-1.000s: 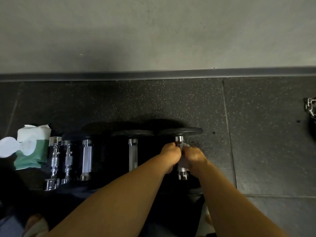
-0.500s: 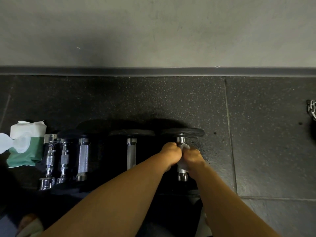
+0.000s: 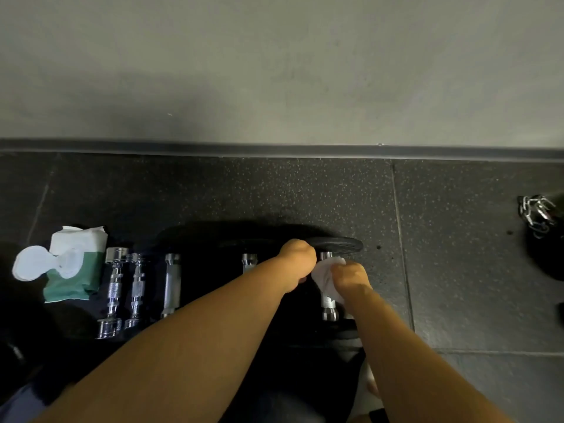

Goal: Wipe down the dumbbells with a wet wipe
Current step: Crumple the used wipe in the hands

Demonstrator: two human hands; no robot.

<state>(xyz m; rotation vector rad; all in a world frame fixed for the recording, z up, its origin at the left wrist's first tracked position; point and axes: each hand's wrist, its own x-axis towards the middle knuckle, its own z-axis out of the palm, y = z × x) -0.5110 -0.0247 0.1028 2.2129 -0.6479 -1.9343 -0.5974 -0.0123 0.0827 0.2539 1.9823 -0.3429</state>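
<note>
Wall (image 3: 274, 71): grey, plain, meets the floor's far edge at a dark skirting strip.
Floor (image 3: 305, 190): dark speckled rubber tiles; carries all items.
R-end dumbbell (image 3: 328, 306): lies mid-floor, chrome handle running near-to-far, black plate at far end standing on edge.
Other dumbbells (image 3: 172, 285): 4 in a row to its left, parallel, handles chrome; the 2 leftmost are small, all-chrome.
Wipe pack (image 3: 73, 270): green/white, lid flap open, near floor's left edge, just beside the smallest dumbbell.
L hand (image 3: 297, 264): curled to a fist against the far plate, approx. at handle top; what it grips is hidden, cannot tell.
R hand (image 3: 348, 277): fingers curled round the wet wipe, on the handle.
Chain (image 3: 537, 212): metal, bunched at floor's right edge, well apart.
Wet wipe (image 3: 325, 274): white, crumpled, wrapped on upper handle between both hands.
</note>
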